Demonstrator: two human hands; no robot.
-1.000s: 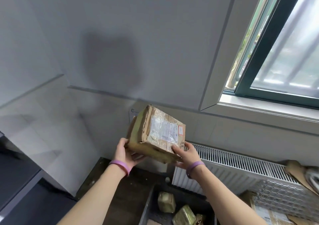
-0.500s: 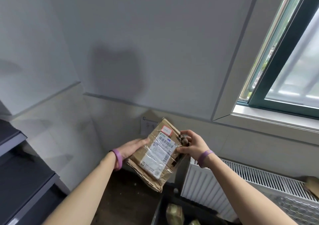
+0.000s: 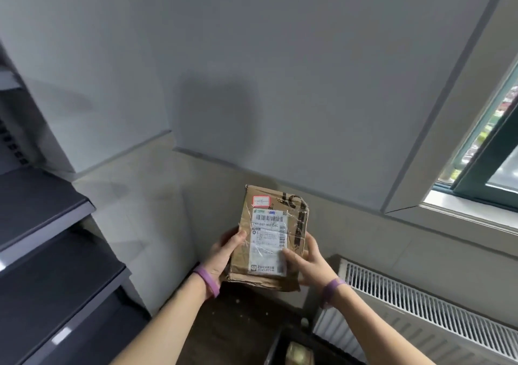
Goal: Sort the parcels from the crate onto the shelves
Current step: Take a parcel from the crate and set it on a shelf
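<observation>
Several dark shelves [image 3: 42,210] stand at left, well apart from the parcel [image 3: 272,235], which is held in mid-air with its long axis upright. It is gripped low down by the left hand [image 3: 224,255], nearer the shelves, and the right hand [image 3: 305,263]. The thumbs are pressed on its front, and the fingers [image 3: 313,248] are apparently curled behind. Half a second earlier it was slanted.

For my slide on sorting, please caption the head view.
The left hand and right hand hold a taped cardboard parcel, label toward the camera, beside dark shelves.
</observation>
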